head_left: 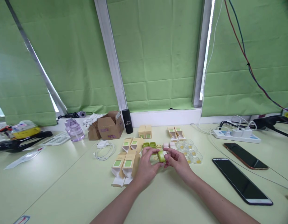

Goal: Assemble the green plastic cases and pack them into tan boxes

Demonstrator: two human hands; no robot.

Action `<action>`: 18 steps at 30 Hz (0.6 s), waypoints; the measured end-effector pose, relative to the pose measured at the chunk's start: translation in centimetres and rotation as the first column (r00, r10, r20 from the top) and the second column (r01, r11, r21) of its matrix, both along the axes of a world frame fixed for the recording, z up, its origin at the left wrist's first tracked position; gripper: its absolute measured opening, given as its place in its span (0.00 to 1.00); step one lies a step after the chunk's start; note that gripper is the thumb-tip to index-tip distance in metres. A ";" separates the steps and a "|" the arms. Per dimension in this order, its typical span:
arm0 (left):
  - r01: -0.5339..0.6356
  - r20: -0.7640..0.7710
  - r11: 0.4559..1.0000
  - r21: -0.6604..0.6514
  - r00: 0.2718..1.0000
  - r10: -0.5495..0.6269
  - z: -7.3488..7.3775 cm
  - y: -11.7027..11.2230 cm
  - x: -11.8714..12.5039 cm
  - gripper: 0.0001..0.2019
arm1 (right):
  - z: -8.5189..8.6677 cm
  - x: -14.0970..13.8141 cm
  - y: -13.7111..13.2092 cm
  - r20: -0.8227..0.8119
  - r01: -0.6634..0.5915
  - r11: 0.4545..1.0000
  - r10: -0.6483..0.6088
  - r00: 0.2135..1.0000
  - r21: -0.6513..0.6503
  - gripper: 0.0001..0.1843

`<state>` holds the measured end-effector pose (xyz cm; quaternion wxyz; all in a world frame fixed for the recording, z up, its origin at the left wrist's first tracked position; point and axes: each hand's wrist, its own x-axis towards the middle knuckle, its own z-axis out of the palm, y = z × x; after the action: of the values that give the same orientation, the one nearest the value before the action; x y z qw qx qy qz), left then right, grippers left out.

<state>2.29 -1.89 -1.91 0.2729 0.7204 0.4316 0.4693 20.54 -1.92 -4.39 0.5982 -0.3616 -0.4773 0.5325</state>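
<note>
Between both hands, above the table, is a small rounded green case with a white part at its right side. My left hand is closed on the green side, thumb below and fingers above. From the right, my right hand pinches the white part. Just behind lie more green cases and pale pink-white blocks, partly hidden by my fingers. To the right of these sits a clear plastic tray with yellow dots in its cups. Several open tan cartons with green squares lie beside my left hand.
Farther back stand other tan cartons, a brown cardboard box, a black cylinder and a purple bottle. A white cable is coiled at left. Two phones and a power strip occupy the right.
</note>
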 end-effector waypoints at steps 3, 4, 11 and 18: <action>-0.002 -0.002 1.000 -0.012 1.000 0.002 0.1 -0.1 0.0 0.20 | 0.0 0.1 -0.1 0.012 -0.027 1.000 0.027 1.000 0.005 0.34; -0.002 -0.001 1.000 -0.015 1.000 0.002 0.1 -0.2 0.1 0.20 | 0.0 0.1 -0.2 0.012 -0.038 0.999 0.038 0.999 0.006 0.33; -0.007 -0.073 0.994 0.105 0.997 0.015 0.4 -0.5 0.3 0.23 | 0.2 -0.1 -0.1 -0.063 -0.027 1.000 0.028 0.998 0.010 0.31; -0.059 -0.192 0.924 0.379 0.971 0.141 -0.4 -0.6 0.4 0.22 | 0.4 -0.6 -0.1 -0.082 0.049 0.998 -0.047 0.996 0.025 0.32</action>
<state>2.70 -2.49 -2.33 0.0592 0.7823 0.3988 0.4748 19.92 -2.03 -4.01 0.6346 -0.3429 -0.4507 0.5259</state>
